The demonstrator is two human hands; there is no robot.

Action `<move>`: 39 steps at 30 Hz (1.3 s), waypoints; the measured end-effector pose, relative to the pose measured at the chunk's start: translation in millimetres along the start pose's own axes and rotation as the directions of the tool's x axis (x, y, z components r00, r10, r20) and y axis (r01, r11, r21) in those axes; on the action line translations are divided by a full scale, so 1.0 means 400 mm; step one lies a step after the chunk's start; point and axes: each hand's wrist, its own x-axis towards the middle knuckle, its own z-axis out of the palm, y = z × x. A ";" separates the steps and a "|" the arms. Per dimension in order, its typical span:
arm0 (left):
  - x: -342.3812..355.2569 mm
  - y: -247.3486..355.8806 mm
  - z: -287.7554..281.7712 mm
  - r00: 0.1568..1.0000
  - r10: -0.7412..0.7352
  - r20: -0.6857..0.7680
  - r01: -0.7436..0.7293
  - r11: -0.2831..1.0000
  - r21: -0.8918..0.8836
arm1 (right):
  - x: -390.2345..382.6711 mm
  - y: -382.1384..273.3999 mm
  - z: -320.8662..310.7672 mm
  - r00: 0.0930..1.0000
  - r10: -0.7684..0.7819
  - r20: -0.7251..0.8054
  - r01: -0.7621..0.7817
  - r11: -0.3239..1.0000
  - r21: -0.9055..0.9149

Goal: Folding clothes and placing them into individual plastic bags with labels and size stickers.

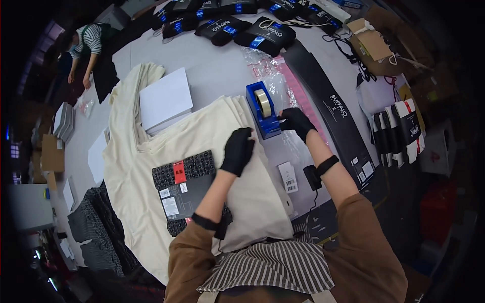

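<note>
My right hand (297, 122), in a black fingerless glove, reaches the cutter end of a blue tape dispenser (263, 123). Its fingers pinch at the end of the tape (261, 102) there. Also gloved in black, my left hand (238, 151) hovers or rests over a stack of cream garments (134, 199); its fingers are curled, and whatever they may hold is hidden. On the cream cloth, partly under my left forearm, lies a folded black patterned garment (160, 172) in a dark card sleeve (194, 194) with a red size sticker.
White cards (166, 96) lie on the cloth. Right of the dispenser are clear plastic bags (273, 76), dark card sleeves (328, 108) and a white tag (288, 177). Black packed garments (265, 35) line the far edge. A person (88, 45) works at the far left.
</note>
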 end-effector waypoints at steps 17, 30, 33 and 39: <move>0.116 0.049 0.245 0.965 -0.106 0.241 -0.003 0.911 0.412 | -0.096 0.208 -0.045 0.833 -0.530 -0.161 0.257 0.627 -0.736; -0.158 0.085 -0.113 0.810 -0.525 0.261 0.570 0.603 -0.559 | -0.451 0.080 0.344 0.993 -0.115 0.001 0.114 0.989 -0.090; -0.279 0.038 -0.289 0.787 -0.610 0.096 0.498 0.535 -0.683 | -0.476 0.127 0.522 0.969 -0.190 0.156 0.210 0.969 -0.128; -0.521 -0.245 -0.554 0.743 -0.669 0.002 0.491 0.543 -0.681 | -0.481 0.318 0.930 0.896 -0.320 0.308 0.385 0.905 -0.182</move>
